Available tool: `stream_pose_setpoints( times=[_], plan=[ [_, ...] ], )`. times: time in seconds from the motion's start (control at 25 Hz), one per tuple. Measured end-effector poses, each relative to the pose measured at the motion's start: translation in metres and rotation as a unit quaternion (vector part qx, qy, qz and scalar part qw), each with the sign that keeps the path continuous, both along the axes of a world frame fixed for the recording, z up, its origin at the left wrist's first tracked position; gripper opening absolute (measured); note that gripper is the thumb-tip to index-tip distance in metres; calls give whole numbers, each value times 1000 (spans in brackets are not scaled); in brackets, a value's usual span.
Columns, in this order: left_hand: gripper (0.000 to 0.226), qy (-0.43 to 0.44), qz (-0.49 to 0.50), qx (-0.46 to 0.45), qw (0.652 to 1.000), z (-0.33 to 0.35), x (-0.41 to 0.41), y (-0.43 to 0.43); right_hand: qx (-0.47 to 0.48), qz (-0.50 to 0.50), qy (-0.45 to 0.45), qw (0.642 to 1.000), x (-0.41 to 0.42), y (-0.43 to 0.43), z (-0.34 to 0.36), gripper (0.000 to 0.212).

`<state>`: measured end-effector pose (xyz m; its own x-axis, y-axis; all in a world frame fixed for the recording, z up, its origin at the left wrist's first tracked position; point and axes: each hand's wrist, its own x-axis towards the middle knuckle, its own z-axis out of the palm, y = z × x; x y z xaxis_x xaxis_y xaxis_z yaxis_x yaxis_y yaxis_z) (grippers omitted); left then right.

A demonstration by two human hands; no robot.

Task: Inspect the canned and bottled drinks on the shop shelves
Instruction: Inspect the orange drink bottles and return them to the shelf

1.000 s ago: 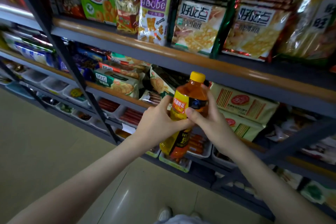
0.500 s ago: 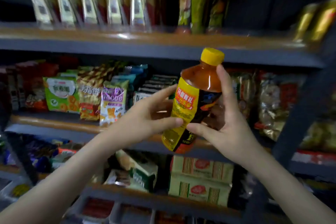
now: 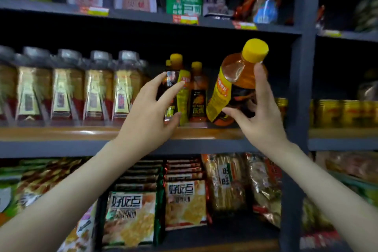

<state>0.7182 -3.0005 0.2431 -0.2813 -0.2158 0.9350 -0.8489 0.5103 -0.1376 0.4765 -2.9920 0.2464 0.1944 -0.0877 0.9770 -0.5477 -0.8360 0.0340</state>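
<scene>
Dark metal shelf point(image 3: 204, 145) with wood-tone lip, rows of plastic bottles on it. Right hand point(image 3: 263, 120) grips a tilted amber drink bottle point(image 3: 235, 88), yellow screw cap, glossy yellow-black label, base at the shelf's right end. Left hand point(image 3: 149, 116) spread open, fingers touching a standing matching bottle point(image 3: 176, 88).

We noted cracker packets point(image 3: 185, 203) on the lower shelf, rice-cracker bags point(image 3: 227, 184) beside them, and a green tin point(image 3: 184, 3) by price tags point(image 3: 185, 19) above.
</scene>
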Motion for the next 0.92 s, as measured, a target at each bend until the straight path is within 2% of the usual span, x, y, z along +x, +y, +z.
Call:
stream_pose_setpoints(
  times=[0.08,0.2,0.4,0.64,0.8,0.92],
  plan=[
    [66,-9,5,-13,1000,9,-6,-18,74,3,-37,997,-4,-6,14,98],
    [68,-7,4,-21,1000,21,-15,-37,125,-24,-71,989,-15,-14,37,94],
    [71,-17,17,-20,1000,28,-23,-56,194,-111,8,975,-21,-34,43,95],
    [72,-38,34,11,999,37,-22,-75,291,-121,32,949,-21,-108,57,98],
    [72,-42,26,-1,999,36,-16,-80,371,-167,61,911,-25,-142,62,115],
    [68,-47,39,-16,998,35,-18,-84,372,-283,140,873,-27,-148,68,136]
  ],
)
